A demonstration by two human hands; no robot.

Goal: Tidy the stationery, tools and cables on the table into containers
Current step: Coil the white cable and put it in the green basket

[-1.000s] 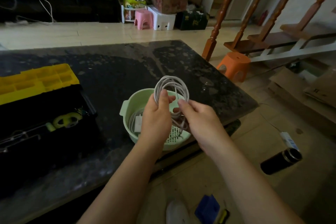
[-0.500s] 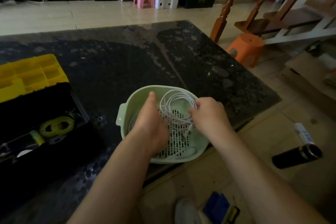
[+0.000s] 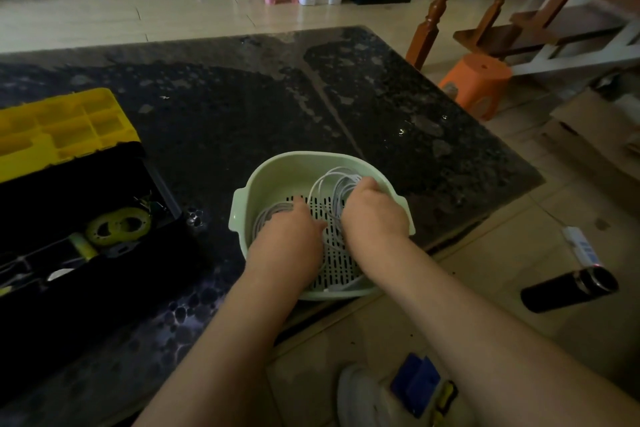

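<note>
A pale green slotted basket [image 3: 277, 166] stands on the dark stone table [image 3: 242, 107], close to its near edge. A coiled white cable [image 3: 327, 185] lies inside it. Both my hands reach down into the basket. My right hand [image 3: 374, 215] has its fingers curled round the cable loops by the right wall. My left hand [image 3: 289, 236] rests on another loop of white cable [image 3: 268, 213] at the left side of the floor; its fingertips are hidden.
An open black toolbox [image 3: 104, 253] with a yellow tray [image 3: 62, 128] sits at the left, holding yellowish tape rolls [image 3: 119, 225]. On the floor are an orange stool [image 3: 476, 80], a black bottle [image 3: 568, 288] and my shoe [image 3: 360, 395].
The cable coil, held up above the basket a second ago, has been lowered into it. Both hands have gone down inside the basket with it.
</note>
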